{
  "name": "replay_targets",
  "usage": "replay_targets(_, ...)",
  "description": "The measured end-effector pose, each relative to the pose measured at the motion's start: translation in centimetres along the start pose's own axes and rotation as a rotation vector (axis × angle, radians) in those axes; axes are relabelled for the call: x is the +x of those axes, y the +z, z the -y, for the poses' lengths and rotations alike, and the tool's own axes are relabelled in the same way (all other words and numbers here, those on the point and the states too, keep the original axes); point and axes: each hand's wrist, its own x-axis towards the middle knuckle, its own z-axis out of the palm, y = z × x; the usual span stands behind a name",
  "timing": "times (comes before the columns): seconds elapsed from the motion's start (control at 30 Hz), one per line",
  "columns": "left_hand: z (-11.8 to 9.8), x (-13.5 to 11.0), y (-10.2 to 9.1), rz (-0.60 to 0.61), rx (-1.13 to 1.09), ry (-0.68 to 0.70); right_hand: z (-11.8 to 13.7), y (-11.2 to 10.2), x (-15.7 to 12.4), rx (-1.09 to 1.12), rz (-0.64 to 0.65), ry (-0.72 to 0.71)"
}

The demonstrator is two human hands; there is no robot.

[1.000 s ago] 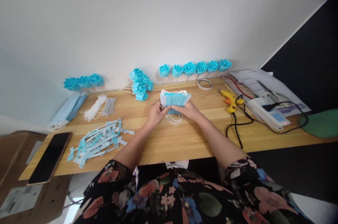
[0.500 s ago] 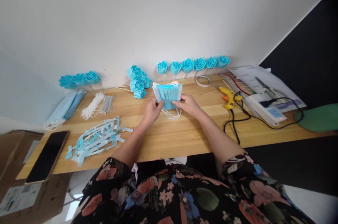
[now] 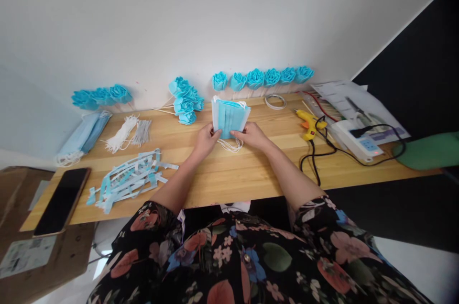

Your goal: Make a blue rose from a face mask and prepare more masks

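Observation:
Between my hands is a small stack of blue face masks [image 3: 229,116], held upright just above the table, with white ear loops dangling below and curling over the top corners. My left hand [image 3: 207,141] grips the lower left edge, thumb in front. On the lower right edge my right hand [image 3: 254,136] is closed in the same way, its thumb across the front. The fingers behind the masks are hidden.
Blue flowers [image 3: 255,78] on sticks line the wall, and a flower bunch [image 3: 185,105] lies left of them. A yellow glue gun [image 3: 307,122], power strip [image 3: 358,141], tape roll [image 3: 275,102], cut strips [image 3: 131,179], spare masks [image 3: 84,136] and phone [image 3: 62,201] lie around.
The masks in my hands have tipped slightly, their top edge now sloping down to the right. Both hands keep hold of them. The whole view has shifted a little.

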Motion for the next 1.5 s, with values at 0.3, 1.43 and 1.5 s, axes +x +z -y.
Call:
replay_targets(0.3,0.5,0.1,-0.2,0.033,-0.02,0.016,0.3,0.2,-0.3,0.176,0.023,0.007)
replay_targets(1.43,-1.9,-1.2,0.6,0.195,-0.882,-0.263,0.9,-0.8,1.2,0.748,-0.586,0.158)
replay_targets(1.5,-1.9,-1.2,0.7,0.196,-0.865,-0.275,1.2,-0.7,1.1,0.76,-0.581,0.174)
